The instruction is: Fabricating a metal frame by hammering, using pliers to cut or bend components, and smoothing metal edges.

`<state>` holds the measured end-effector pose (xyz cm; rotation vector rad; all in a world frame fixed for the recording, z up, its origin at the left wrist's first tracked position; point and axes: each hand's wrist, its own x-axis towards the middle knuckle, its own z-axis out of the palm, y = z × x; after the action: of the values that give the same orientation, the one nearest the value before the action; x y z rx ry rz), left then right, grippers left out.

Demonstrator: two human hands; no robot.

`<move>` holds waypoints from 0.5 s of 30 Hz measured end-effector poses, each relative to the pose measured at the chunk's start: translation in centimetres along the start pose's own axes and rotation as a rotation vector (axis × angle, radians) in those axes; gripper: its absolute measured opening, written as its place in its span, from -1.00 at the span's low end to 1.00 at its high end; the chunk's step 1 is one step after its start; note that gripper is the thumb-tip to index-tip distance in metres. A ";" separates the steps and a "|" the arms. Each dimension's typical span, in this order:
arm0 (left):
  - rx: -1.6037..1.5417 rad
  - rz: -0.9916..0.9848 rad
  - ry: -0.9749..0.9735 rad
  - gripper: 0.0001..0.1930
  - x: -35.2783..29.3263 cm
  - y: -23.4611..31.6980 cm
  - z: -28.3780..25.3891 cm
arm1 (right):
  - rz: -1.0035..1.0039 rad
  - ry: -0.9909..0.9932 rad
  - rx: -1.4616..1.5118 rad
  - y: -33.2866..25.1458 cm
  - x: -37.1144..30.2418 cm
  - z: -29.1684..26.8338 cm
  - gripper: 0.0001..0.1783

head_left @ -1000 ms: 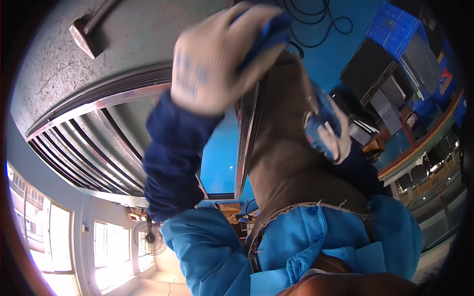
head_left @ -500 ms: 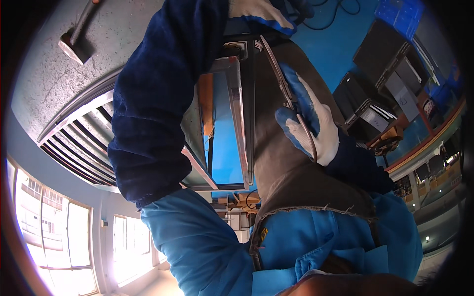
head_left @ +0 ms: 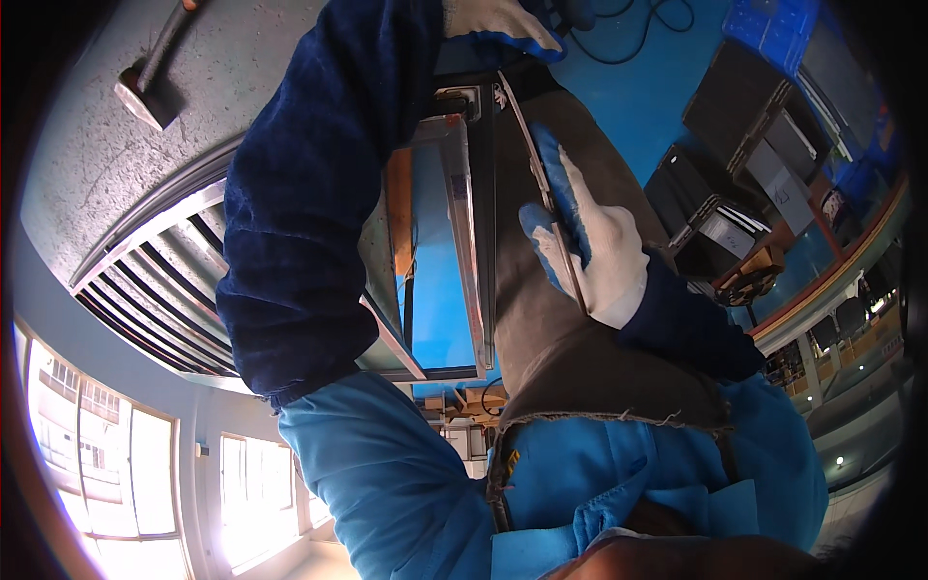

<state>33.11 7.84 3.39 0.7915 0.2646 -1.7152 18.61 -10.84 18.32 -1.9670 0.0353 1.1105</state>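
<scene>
Head view | my right hand (head_left: 611,253) pinches a thin stick (head_left: 519,116) over my brown apron (head_left: 541,338) | my left hand (head_left: 495,19) is near the corner of the metal frame (head_left: 464,213), partly cut off, so I can't say if it grips | a hammer (head_left: 143,97) lies on the gray bench (head_left: 82,198)

Blue shirt (head_left: 570,459), navy oversleeves (head_left: 300,213), brown apron (head_left: 541,338); 2 hands (head_left: 611,259) gloved white-and-blue.

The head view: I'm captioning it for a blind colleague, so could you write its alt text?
A person's gloved right hand holds a long, thin object, its far end near a corner of a metal frame. The gloved left hand is partly cut off by the top edge. A hammer lies on a grey surface, upper left.
</scene>
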 end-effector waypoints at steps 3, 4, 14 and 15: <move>-0.106 -0.055 -0.030 -0.74 -0.7 1.1 -0.1 | -0.126 0.080 -0.113 0.3 0.0 0.4 -0.25; -0.139 -0.074 -0.043 -0.74 -0.8 1.7 -0.2 | -0.128 0.086 -0.117 0.8 -0.1 0.6 -0.25; 0.580 0.681 0.296 -0.79 -3.9 2.1 0.9 | -0.394 0.340 -0.355 -2.4 4.4 -7.9 -0.20; 0.534 0.534 0.282 -0.79 -4.0 2.7 1.3 | -0.521 0.372 -0.574 -4.7 6.9 -9.0 -0.17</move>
<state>35.55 9.41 7.49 1.3613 -0.2183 -1.1668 30.87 -11.58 18.70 -2.4634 -0.6246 0.4236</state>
